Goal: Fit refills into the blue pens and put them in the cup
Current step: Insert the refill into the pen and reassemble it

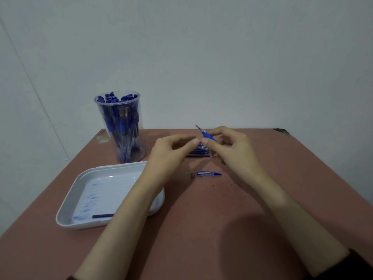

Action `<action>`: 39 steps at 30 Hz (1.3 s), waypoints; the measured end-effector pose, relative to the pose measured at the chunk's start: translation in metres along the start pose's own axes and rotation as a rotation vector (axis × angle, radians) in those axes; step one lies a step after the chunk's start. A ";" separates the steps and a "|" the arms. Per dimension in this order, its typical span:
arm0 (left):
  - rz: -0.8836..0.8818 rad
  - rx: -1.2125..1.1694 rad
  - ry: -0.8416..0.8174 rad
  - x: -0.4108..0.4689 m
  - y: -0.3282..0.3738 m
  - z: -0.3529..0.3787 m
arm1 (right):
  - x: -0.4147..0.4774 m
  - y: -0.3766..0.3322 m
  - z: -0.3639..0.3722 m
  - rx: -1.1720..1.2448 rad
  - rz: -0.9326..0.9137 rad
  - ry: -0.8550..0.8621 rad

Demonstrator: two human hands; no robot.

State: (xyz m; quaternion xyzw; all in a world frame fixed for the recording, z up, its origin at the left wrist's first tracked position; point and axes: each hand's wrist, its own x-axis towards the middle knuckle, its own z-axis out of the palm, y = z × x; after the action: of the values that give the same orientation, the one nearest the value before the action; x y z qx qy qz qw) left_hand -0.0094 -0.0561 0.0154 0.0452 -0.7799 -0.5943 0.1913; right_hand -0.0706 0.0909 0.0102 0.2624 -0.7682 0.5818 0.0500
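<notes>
Here, a reddish-brown table (262, 199) stands against a plain pale wall (222, 57). At its far left a tall clear cup (123, 146) stands upright, packed with blue pens (121, 122). In front of the cup, nearer the person, lies a white rectangular tray (68, 201), its floor smeared with blue ink. One dark blue stick (103, 216) lies along its near edge. The person's left forearm (129, 209) crosses over the tray's right side and hides part of its rim.

Near the middle of the table a small heap of blue refills (199, 152) lies flat, mostly hidden behind the two hands. Closer to the person, a short clear pen piece (209, 174) with a blue end lies on its side. Just to its left, not touching it, is a small metal tip (192, 174).

Both bare forearms reach forward, and the hands hover over the refills with their thumb tips meeting. The right hand (228, 144) curls its thumb and fingers round a blue-gripped pen (206, 135). That pen slants up and away to the left, its clear front end poking out above the hand. The left hand (173, 147) has its fingers curled and its thumb drawn toward the forefinger. Whether it pinches anything I cannot tell, as the gap there is dark and small.
</notes>
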 end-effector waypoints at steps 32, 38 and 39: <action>0.257 -0.546 0.420 0.008 0.020 -0.018 | 0.004 0.023 -0.001 -0.085 0.022 -0.073; 0.227 0.435 0.102 0.058 0.014 -0.010 | 0.011 0.029 -0.008 -0.233 -0.010 0.027; 0.185 0.538 0.038 0.063 0.008 -0.008 | 0.010 0.029 -0.009 -0.265 -0.016 0.027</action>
State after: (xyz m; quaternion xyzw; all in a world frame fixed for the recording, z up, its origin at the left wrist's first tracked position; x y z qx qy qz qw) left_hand -0.0637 -0.0797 0.0406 0.0342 -0.9067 -0.3449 0.2403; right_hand -0.0951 0.1007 -0.0085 0.2517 -0.8354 0.4784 0.0995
